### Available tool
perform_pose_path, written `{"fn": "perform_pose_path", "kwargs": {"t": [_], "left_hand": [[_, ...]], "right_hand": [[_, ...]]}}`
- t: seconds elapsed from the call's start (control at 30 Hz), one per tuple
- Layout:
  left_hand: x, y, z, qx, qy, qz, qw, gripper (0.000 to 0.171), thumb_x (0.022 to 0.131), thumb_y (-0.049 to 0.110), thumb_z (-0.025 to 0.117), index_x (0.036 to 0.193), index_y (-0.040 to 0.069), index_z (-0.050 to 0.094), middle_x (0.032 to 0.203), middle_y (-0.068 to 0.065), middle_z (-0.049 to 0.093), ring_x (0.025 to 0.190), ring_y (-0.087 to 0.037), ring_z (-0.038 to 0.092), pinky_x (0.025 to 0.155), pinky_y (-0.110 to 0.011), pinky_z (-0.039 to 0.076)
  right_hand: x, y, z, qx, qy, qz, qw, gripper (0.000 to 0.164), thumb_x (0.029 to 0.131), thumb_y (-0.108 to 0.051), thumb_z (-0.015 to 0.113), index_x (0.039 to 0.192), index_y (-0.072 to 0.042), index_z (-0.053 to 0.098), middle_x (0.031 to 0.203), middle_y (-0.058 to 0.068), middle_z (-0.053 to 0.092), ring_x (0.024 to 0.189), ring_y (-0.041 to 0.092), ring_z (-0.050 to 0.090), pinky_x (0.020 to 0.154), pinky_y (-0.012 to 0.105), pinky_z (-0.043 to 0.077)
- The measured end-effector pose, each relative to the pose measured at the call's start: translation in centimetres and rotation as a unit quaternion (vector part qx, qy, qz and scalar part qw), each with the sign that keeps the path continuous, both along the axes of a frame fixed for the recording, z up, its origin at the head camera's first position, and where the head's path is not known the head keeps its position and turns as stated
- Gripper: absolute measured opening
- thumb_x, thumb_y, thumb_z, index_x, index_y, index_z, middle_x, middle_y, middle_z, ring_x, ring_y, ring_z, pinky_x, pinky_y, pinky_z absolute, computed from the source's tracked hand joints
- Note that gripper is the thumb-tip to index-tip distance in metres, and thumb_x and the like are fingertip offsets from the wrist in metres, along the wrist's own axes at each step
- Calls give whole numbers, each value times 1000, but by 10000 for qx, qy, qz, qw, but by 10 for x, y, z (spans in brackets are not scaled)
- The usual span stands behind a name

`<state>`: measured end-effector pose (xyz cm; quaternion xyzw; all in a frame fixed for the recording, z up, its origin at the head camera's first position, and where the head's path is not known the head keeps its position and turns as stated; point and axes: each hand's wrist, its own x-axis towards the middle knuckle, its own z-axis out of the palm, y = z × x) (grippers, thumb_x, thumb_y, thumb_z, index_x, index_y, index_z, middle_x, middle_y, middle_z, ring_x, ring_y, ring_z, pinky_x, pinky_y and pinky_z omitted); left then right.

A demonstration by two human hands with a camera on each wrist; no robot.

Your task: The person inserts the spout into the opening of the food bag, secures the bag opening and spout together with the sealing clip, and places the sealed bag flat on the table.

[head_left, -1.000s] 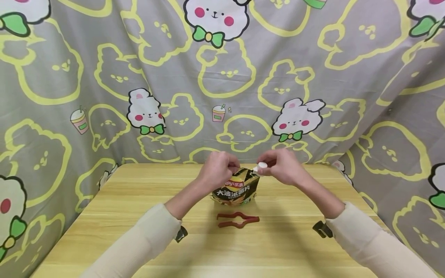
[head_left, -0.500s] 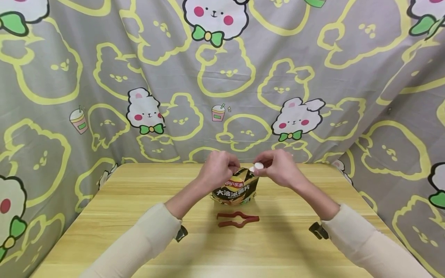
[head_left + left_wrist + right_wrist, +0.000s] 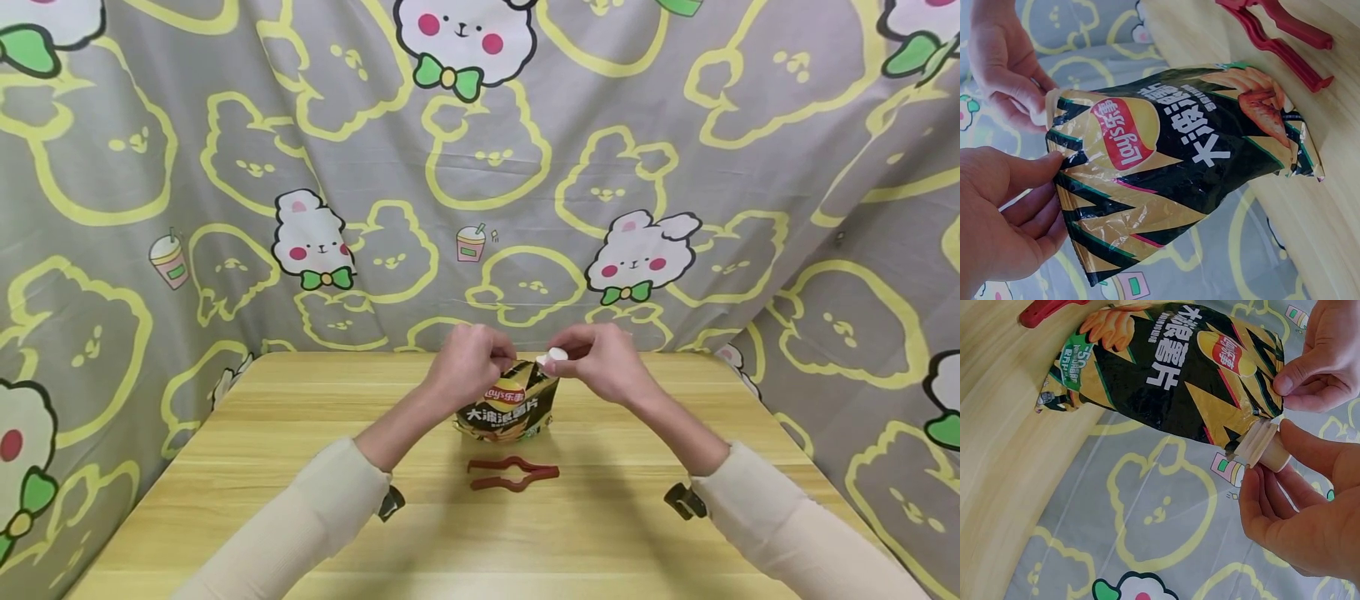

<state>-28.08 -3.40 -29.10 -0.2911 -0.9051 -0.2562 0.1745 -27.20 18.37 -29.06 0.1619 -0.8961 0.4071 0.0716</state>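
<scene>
A black and gold Lay's chip bag [image 3: 510, 412] stands upright on the table, its printed front facing me. My left hand [image 3: 471, 367] pinches the bag's top edge, left of its middle, between thumb and fingers. At the top right corner, my right hand [image 3: 606, 362] holds a small white plastic piece [image 3: 1266, 447] with flat ridges and a round, cap-like end. Its flat part meets the bag's edge in the right wrist view. Whether the edge runs inside it, I cannot tell. The white piece [image 3: 1052, 109] is partly hidden by fingers in the left wrist view.
A red two-armed, tong-like tool [image 3: 542, 473] lies on the table in front of the bag. The light wooden table [image 3: 300, 433] ends behind the hands at a grey curtain [image 3: 390, 250] with cartoon rabbits, which also hangs along both sides.
My right hand has moved slightly left with the white piece, closer in over the bag's top corner. The left hand, the bag and the red tool stay in place.
</scene>
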Motion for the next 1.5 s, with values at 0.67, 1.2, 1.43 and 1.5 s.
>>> {"fn": "perform_pose_path", "kwargs": {"t": [0.67, 1.2, 1.43, 1.5], "left_hand": [[0, -1, 0, 135, -69, -29, 9999, 21, 84, -6, 71, 77, 11, 80, 74, 2, 75, 68, -9, 64, 70, -30, 58], [-1, -3, 0, 161, -34, -26, 9999, 26, 81, -11, 66, 72, 11, 76, 68, 2, 70, 63, -10, 56, 66, -27, 53], [1, -3, 1, 155, -34, 77, 9998, 24, 84, -8, 69, 76, 12, 79, 75, 3, 75, 68, -9, 64, 72, -31, 58], [0, -3, 0, 114, -27, 91, 9999, 23, 84, -7, 70, 77, 13, 80, 76, 3, 75, 70, -9, 65, 73, -31, 59]], "right_hand": [[-5, 5, -2, -642, -510, 211, 9964, 29, 85, -5, 80, 113, -1, 74, 108, 16, 76, 100, 26, 74, 85, 36, 60], [-8, 3, -13, -1054, -515, -25, 9931, 30, 84, -10, 83, 111, -2, 75, 105, 14, 77, 95, 22, 74, 82, 31, 60], [-5, 2, -16, -912, -357, 41, 9952, 25, 83, -7, 83, 107, -2, 76, 102, 15, 77, 92, 23, 75, 79, 30, 61], [-3, 2, -15, -832, -306, 55, 9960, 24, 83, -5, 82, 106, -2, 76, 101, 15, 77, 90, 23, 75, 78, 30, 61]]}}
